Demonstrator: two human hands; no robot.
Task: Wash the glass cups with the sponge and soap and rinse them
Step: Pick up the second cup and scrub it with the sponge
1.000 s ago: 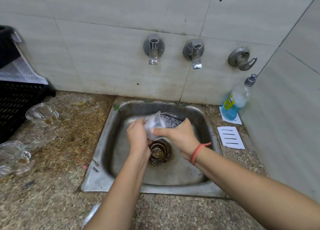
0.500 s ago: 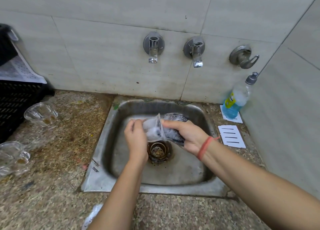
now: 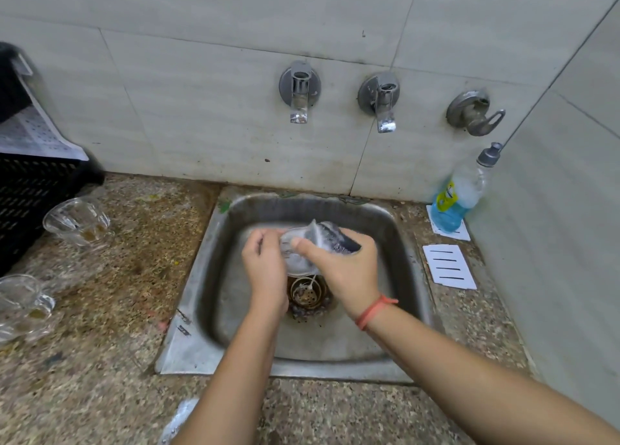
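Note:
Over the steel sink [image 3: 407,243] my left hand [image 3: 265,270] grips a soapy glass cup [image 3: 297,255], tilted on its side above the drain. My right hand [image 3: 345,270] holds a dark, foamy sponge [image 3: 337,240] against the cup, thumb lying across the glass. A thread of suds hangs from the cup toward the drain strainer [image 3: 307,293]. Two more glass cups with brownish dregs lie on the speckled counter at the left: one near the crate [image 3: 75,221], one at the frame edge [image 3: 21,302].
Three taps [image 3: 382,104] stick out of the tiled wall above the sink, none running. A blue soap bottle [image 3: 459,196] leans in the right corner beside two white cards [image 3: 449,267]. A black crate [image 3: 27,196] stands at the far left.
The right hand and sponge have shifted over the cup, the thumb now crossing its side. The cup has turned slightly in the left hand. Suds now drip toward the drain.

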